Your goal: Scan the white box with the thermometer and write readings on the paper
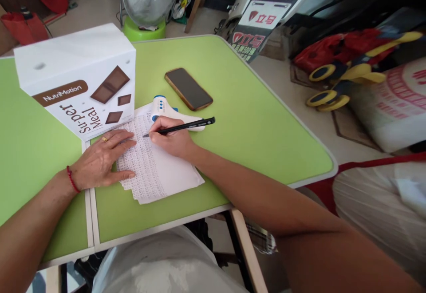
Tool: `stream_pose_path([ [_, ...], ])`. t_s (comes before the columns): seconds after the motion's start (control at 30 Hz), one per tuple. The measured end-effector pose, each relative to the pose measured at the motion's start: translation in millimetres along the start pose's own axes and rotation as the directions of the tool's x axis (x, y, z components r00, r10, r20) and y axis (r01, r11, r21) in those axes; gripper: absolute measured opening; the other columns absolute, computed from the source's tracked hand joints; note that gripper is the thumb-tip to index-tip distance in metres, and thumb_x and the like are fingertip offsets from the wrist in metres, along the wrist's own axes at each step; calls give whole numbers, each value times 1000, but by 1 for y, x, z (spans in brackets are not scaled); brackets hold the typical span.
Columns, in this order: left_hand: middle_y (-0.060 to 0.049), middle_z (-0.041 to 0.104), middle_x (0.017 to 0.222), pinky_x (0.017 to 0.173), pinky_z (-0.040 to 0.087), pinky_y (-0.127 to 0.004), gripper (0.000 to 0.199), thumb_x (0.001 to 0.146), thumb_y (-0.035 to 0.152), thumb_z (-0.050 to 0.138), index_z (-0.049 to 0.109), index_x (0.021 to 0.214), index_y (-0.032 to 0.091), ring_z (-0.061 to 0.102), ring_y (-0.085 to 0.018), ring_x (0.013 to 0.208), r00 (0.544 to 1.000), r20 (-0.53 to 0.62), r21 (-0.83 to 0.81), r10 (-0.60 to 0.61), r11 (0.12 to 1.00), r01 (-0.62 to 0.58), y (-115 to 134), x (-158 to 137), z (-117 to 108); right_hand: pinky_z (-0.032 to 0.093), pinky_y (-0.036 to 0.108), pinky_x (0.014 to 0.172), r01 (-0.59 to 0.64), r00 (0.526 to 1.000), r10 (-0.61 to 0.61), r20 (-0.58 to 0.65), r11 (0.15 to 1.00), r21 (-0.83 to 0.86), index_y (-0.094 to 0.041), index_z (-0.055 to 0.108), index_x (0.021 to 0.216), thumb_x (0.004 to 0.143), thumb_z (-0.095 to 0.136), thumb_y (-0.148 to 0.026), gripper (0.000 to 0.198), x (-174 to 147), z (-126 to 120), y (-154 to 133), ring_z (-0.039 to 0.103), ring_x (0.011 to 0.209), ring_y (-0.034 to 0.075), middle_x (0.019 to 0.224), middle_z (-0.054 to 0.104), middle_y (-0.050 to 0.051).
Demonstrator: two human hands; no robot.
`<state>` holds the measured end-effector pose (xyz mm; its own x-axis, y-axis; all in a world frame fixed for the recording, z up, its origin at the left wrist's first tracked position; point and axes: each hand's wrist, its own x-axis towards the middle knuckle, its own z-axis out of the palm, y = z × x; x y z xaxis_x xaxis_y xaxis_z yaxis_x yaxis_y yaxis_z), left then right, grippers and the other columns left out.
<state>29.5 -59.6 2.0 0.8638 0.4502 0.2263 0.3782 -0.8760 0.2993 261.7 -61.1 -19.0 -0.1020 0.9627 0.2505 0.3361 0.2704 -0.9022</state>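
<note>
We see the black pen [191,125] over the upper part of the handwritten sheets [176,173], its tip at the rows of script; contact we cannot confirm. The right hand [171,138] has its fingers clamped on the pen near the tip, the slim barrel slanting up toward the surface's [262,128] right edge. Our left hand [100,160] lies left of the tip, fingers apart and flat across the sheets' left side. The thin, step-edged paper rests near the surface's near edge. Behind the right hand lies a smooth white plastic infrared thermometer [162,106]; toward the far edge, a glossy, round-cornered smartphone [188,89]. At left stands a boxy cardboard NutriMotion carton [76,73].
</note>
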Motion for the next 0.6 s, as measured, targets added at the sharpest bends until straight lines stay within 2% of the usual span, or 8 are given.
stream_pose_path([
  [0.6,-23,49,137,106,42,-55,66,91,60,52,51,132,8,44,-36,130,1000,-3,3,0,1000,0,1,1,1,32,24,50,8,1000,-8,3,1000,-15,-20,52,58,61,55,-15,7,-1,-1,-2,40,51,8,53,52,-5],
])
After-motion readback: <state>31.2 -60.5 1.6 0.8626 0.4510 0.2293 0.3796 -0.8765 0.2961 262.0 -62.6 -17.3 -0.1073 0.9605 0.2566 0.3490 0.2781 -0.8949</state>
